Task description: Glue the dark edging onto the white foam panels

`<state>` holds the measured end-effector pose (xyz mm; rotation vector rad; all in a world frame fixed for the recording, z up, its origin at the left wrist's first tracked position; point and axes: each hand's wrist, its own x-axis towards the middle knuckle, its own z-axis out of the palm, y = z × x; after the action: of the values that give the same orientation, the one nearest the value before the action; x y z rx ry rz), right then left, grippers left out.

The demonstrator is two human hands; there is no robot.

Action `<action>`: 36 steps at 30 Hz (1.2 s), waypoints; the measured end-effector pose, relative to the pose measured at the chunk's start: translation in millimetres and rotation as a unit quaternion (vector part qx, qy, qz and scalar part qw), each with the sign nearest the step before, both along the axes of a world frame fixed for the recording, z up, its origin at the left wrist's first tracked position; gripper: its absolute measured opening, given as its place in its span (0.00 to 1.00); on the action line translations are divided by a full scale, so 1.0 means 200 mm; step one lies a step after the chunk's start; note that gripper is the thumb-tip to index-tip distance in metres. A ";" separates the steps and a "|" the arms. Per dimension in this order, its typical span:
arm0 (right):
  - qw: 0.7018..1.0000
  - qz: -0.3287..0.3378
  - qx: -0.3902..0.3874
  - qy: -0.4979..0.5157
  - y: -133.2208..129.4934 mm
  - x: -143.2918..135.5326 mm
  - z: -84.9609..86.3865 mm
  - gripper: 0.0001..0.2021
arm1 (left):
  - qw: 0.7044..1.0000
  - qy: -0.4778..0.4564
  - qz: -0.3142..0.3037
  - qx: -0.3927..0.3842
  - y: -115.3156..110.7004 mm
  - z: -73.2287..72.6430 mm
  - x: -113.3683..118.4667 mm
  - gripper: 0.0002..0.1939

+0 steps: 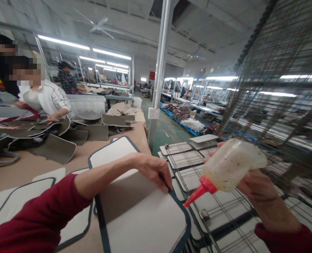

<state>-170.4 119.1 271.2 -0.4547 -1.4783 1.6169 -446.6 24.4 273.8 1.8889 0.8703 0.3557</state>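
Note:
My left hand (153,170) is closed on the far right edge of a white panel (142,214) with a dark border, its thumb and fingers pinching the rim. In my right hand (256,189) is a cloudy squeeze bottle (232,165) with a red nozzle, tilted so that its tip points down and left. The nozzle tip is close to the panel's dark right edge; whether it touches I cannot tell. Beneath and beyond the held panel lies another bordered white panel (116,151). More such panels (77,221) rest on the table to the left.
Wire racks (219,218) carrying white panels stand at the right, with more wire racks tilted up above them. A metal post (158,70) with a socket box rises ahead. Across the brown table (92,172), a co-worker in a white jacket (44,96) handles grey-brown pieces (58,147).

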 end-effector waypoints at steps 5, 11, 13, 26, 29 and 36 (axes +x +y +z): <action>0.995 0.094 -0.007 0.007 0.00 -0.07 -0.01 0.33 | 0.999 -0.015 0.000 -0.037 -0.01 0.01 0.03 0.14; 0.990 0.138 -0.023 0.009 0.00 -0.09 -0.01 0.33 | 0.998 -0.013 -0.018 -0.056 -0.01 0.02 0.05 0.07; 0.989 0.146 -0.029 0.011 0.00 -0.09 -0.01 0.32 | 0.998 -0.016 -0.016 -0.062 -0.02 0.03 0.06 0.07; 0.982 0.183 -0.036 0.005 0.03 -0.09 -0.01 0.29 | 0.998 -0.021 0.003 -0.062 -0.02 0.02 0.08 0.13; 0.972 0.236 -0.010 0.001 0.08 -0.07 -0.04 0.30 | 0.998 -0.020 -0.006 -0.063 0.00 0.00 0.08 0.15; 0.960 0.280 -0.006 0.006 0.18 -0.03 -0.10 0.30 | 0.998 -0.008 -0.015 -0.060 0.02 -0.02 0.06 0.19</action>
<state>-176.2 154.6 250.8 -0.0213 -1.6855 2.0550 -435.6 28.2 270.7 1.7850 0.8330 0.2942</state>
